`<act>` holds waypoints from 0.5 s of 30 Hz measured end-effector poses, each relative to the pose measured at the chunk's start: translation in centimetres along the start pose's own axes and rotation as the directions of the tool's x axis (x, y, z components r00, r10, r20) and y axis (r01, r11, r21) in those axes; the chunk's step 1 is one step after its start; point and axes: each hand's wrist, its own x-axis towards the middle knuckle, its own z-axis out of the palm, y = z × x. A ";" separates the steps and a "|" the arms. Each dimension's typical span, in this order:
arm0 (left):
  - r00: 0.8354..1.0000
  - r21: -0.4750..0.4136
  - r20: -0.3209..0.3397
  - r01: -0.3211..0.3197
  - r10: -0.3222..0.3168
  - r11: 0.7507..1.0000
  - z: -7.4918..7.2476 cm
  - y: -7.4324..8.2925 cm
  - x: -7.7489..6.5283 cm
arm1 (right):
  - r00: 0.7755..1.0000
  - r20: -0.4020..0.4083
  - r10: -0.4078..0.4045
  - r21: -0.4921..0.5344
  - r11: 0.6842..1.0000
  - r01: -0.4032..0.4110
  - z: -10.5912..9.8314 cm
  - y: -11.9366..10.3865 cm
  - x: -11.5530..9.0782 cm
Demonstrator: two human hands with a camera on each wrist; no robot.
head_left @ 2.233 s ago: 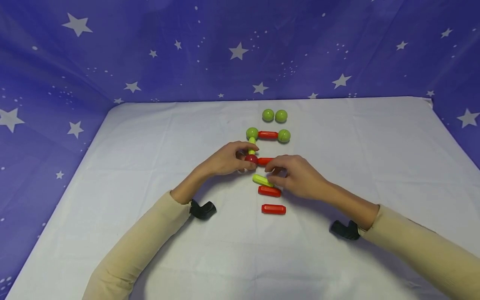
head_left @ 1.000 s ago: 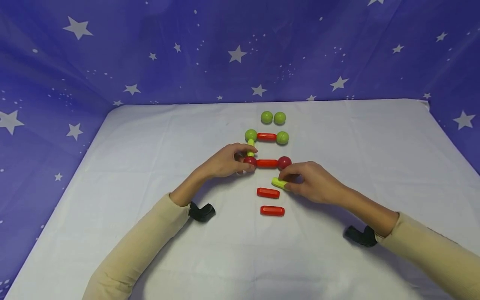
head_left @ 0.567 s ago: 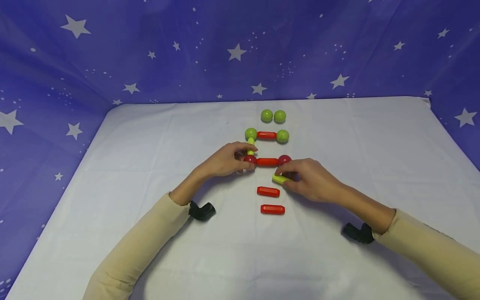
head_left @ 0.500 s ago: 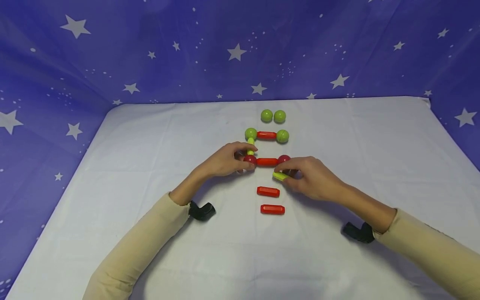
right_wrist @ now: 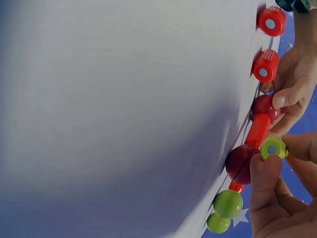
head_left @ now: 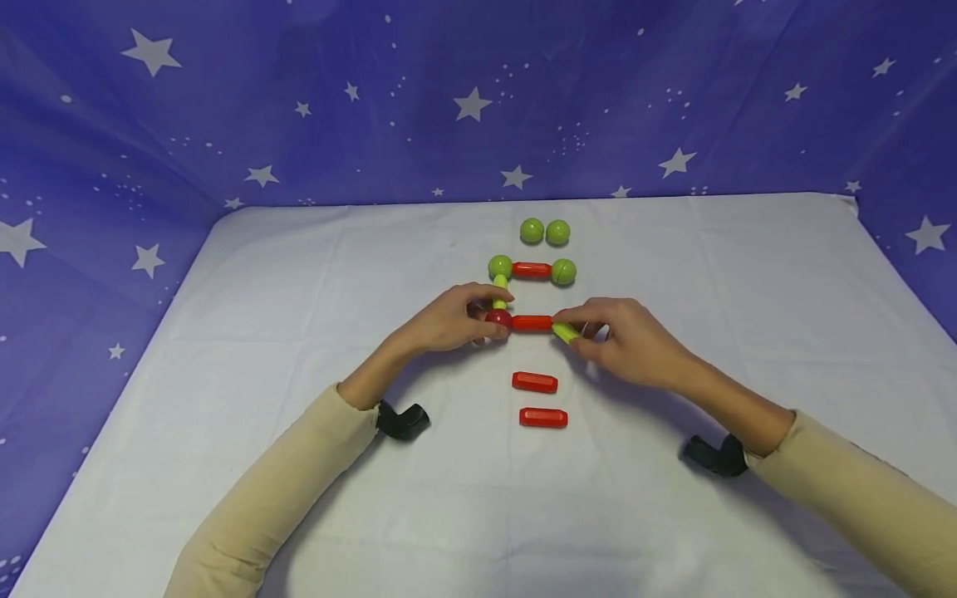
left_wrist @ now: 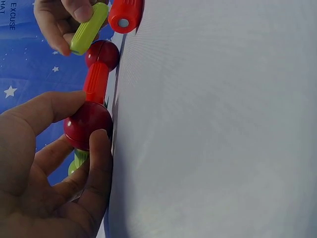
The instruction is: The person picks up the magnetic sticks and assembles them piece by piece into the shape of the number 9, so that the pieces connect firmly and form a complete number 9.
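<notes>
My left hand (head_left: 451, 318) holds a dark red ball (head_left: 498, 320) between thumb and fingers. From that ball a red magnetic rod (head_left: 532, 322) runs right to a second red ball (right_wrist: 241, 163), which my right hand hides in the head view. A yellow-green rod (head_left: 500, 291) links the held ball to a green ball (head_left: 500, 267) behind it. My right hand (head_left: 635, 342) pinches a loose yellow-green magnetic rod (head_left: 566, 332), tilted, close by the second red ball. In the right wrist view its grey magnet end faces the camera.
Another red rod (head_left: 532, 270) joins the rear green ball to a seamed green ball (head_left: 564, 272). Two loose green balls (head_left: 532, 231) lie farther back. Nearer the person, two red rods (head_left: 534, 382) rest on the white cloth (head_left: 419, 523). A starry blue curtain (head_left: 374, 108) stands behind.
My right hand first drew the yellow-green rod away from the loose red rods to the right, then carried it back toward the second red ball. My left hand stays on its ball.
</notes>
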 end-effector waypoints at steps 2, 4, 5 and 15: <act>1.000 0.004 0.000 0.000 0.000 1.000 0.0 0.0 0.0 | 1.000 -0.010 0.016 0.007 1.000 -0.016 -0.2 0.1 0.2; 1.000 0.011 0.001 0.001 -0.001 1.000 0.0 0.0 0.0 | 0.999 -0.026 0.032 0.008 0.999 -0.032 -0.4 0.1 0.4; 1.000 0.012 0.001 0.001 -0.001 1.000 0.0 0.0 0.0 | 0.999 -0.039 0.039 0.011 0.999 -0.038 -0.5 0.2 0.6; 1.000 0.012 0.001 0.002 -0.002 1.000 0.0 0.1 0.0 | 0.972 -0.204 0.118 0.124 0.988 -0.094 -1.2 0.8 2.2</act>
